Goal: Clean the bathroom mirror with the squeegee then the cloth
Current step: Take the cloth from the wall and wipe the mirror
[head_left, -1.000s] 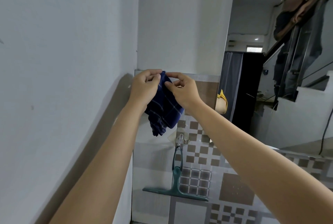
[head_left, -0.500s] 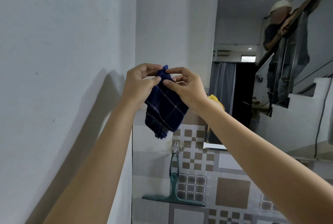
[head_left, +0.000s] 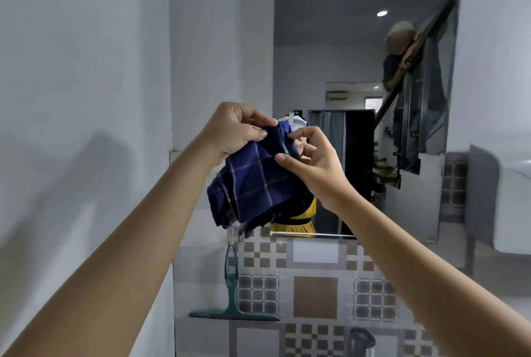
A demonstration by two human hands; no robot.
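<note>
A dark blue checked cloth (head_left: 253, 184) hangs folded between both hands in front of the mirror's lower left corner. My left hand (head_left: 232, 129) pinches its upper left edge. My right hand (head_left: 313, 161) pinches its upper right edge with thumb and fingers. The rectangular mirror (head_left: 330, 49) is fixed on the white wall ahead and fills the upper middle. A green squeegee (head_left: 232, 296) hangs by its handle from a hook (head_left: 231, 237) on the tiled wall below the cloth, blade down.
A white wall (head_left: 71, 98) runs close along my left. Patterned brown and grey tiles (head_left: 316, 296) cover the wall below the mirror. A metal tap top (head_left: 362, 339) shows at the bottom. A white basin or tub edge (head_left: 511, 198) is at right. The mirror reflects a person on stairs.
The view has turned right and up, so the whole mirror now shows. Both hands have spread the cloth wider and hold it in front of the mirror's lower left corner.
</note>
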